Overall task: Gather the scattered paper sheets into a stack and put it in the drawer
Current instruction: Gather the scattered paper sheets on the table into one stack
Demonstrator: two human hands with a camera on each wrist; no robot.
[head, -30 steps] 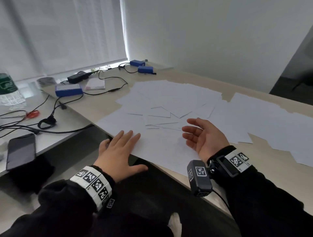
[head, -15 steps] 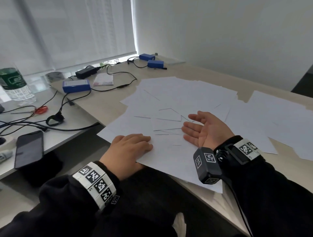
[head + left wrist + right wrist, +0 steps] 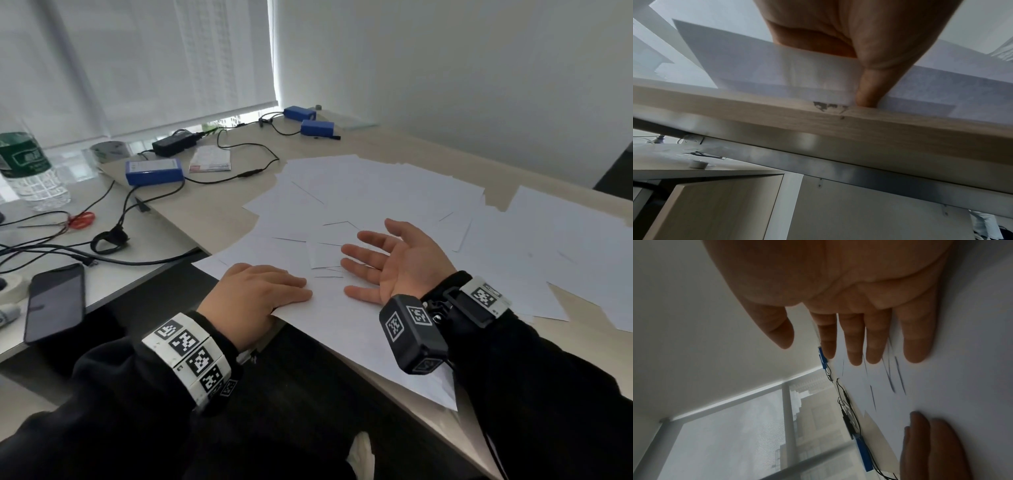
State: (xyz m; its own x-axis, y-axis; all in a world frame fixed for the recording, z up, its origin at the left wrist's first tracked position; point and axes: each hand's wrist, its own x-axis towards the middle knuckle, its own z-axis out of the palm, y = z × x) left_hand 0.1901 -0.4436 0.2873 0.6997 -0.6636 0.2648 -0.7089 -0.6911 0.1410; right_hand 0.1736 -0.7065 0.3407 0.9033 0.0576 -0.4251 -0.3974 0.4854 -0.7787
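Several white paper sheets [image 3: 359, 192] lie overlapping across the pale wood desk [image 3: 219, 212]. My left hand [image 3: 294, 287] sits at the desk's near edge on the closest sheet [image 3: 342, 332], fingers curled on top. In the left wrist view its thumb [image 3: 865, 94] reaches under that sheet [image 3: 807, 76] at the desk edge, pinching it. My right hand [image 3: 370, 263] stands on its little-finger side on the papers, palm facing left, fingers straight and spread, holding nothing. The right wrist view shows the same open fingers [image 3: 873, 345] over the sheets. No drawer is plainly in view.
Blue boxes [image 3: 154, 171] with black cables [image 3: 239, 178] lie on the desk's far left. A lower side table holds a phone [image 3: 54, 301], a water bottle [image 3: 27, 171] and more cables. A pale wood cabinet panel [image 3: 715, 203] stands under the desk. More sheets [image 3: 565, 246] spread to the right.
My left hand's fingers went from flat and spread to curled on the near sheet's edge. The right hand stayed open and barely moved.
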